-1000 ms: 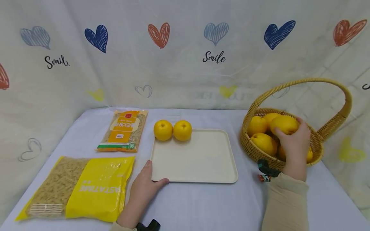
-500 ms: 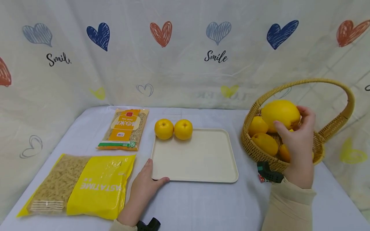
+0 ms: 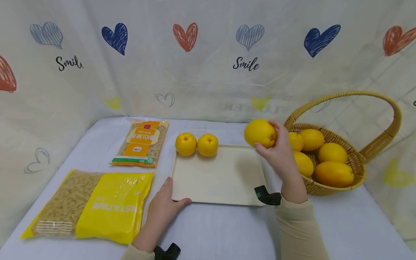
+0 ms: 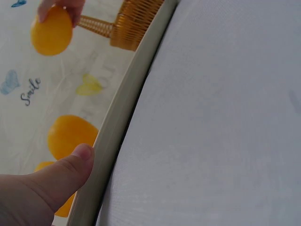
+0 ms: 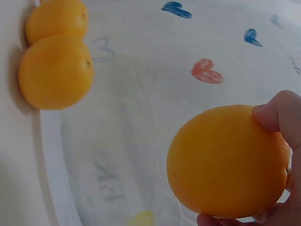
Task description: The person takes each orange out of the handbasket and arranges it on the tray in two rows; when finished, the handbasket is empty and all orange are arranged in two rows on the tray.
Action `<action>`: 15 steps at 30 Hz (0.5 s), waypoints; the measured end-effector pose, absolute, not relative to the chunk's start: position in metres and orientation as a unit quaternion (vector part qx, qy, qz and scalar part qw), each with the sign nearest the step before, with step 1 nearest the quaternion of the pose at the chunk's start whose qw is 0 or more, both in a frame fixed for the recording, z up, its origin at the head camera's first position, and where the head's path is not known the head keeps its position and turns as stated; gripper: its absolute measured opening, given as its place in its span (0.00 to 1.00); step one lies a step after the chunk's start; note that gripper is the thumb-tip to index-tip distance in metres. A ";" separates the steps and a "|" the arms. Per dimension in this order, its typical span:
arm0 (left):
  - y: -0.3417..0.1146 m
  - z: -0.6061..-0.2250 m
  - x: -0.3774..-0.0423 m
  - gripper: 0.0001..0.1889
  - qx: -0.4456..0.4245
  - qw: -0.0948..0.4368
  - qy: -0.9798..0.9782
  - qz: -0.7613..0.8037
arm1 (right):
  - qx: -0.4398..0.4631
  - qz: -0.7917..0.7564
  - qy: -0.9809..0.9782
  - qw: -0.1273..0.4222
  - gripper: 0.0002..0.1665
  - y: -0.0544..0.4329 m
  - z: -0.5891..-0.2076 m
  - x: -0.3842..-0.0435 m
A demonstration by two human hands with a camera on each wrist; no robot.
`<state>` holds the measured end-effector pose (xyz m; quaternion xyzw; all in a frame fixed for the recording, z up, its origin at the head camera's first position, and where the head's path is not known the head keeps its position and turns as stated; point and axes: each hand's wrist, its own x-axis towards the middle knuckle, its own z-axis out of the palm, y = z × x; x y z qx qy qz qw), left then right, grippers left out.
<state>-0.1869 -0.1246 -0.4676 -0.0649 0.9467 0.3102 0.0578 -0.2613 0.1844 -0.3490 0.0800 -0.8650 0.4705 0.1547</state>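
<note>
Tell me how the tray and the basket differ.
The tray is flat and rectangular; the basket is deep and rounded. The tray is smooth and cream; the basket is woven, tan, with a tall arched handle. The tray carries two yellow fruits; the basket holds at least five. Both rest on the white cloth.

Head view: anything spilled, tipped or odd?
Nothing looks spilled or tipped: the tray lies flat, two fruits at its far left corner, and the basket stands upright. One small oddity: the yellow bag lies with its lettering upside down in this view.
</note>
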 end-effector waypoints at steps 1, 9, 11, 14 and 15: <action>-0.125 -0.468 -0.187 0.57 -0.065 0.057 0.946 0.312 | 0.088 0.463 -0.870 0.146 0.42 0.179 -0.354 -0.264; -0.124 -0.471 -0.187 0.58 -0.064 0.056 0.947 0.311 | 0.089 0.465 -0.877 0.085 0.45 0.151 -0.390 -0.284; -0.125 -0.472 -0.187 0.58 -0.064 0.052 0.948 0.308 | 0.078 0.484 -0.868 0.076 0.46 0.148 -0.396 -0.289; -0.125 -0.471 -0.188 0.57 -0.065 0.047 0.948 0.307 | 0.065 0.508 -0.857 0.059 0.44 0.145 -0.404 -0.295; -0.125 -0.471 -0.188 0.57 -0.066 0.047 0.948 0.308 | 0.063 0.510 -0.856 0.055 0.43 0.144 -0.406 -0.297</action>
